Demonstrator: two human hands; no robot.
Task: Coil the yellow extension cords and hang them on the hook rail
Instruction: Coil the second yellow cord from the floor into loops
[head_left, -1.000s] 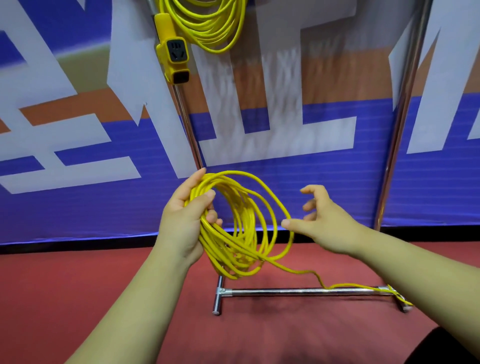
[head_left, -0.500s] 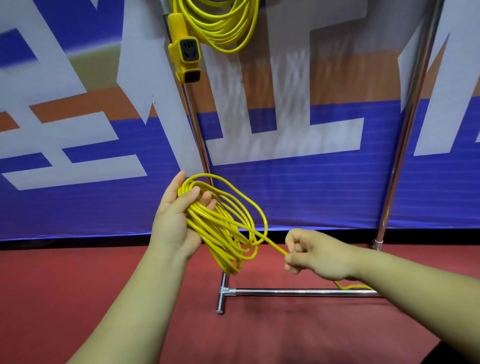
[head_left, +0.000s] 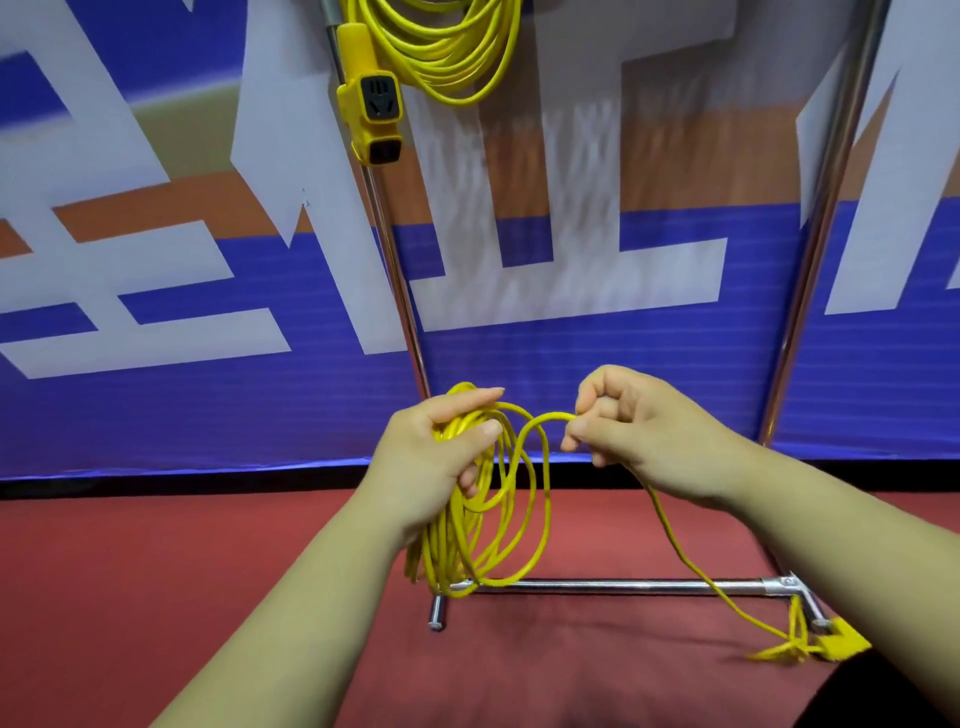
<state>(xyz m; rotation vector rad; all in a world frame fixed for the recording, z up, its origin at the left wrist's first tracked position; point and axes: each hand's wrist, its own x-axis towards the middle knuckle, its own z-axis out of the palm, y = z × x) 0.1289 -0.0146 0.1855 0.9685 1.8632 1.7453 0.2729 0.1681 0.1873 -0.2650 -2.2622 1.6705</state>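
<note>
The left hand (head_left: 441, 462) grips the coiled thin yellow extension cord (head_left: 441, 556), and the right hand (head_left: 644, 441) pinches its next loop. Best laid flat, untwisted, matching the others.

One view recorded: wide-angle, head-worn. The metal rack (head_left: 613, 586) is faced from close in front, looking forward and down; its uprights (head_left: 392, 260) are rendered splaying outward toward the top. The left hand (head_left: 441, 457) and right hand (head_left: 639, 436) are framed near, centrally, before the rack; banner (head_left: 571, 364) behind it, red floor (head_left: 156, 571) beneath it
</note>
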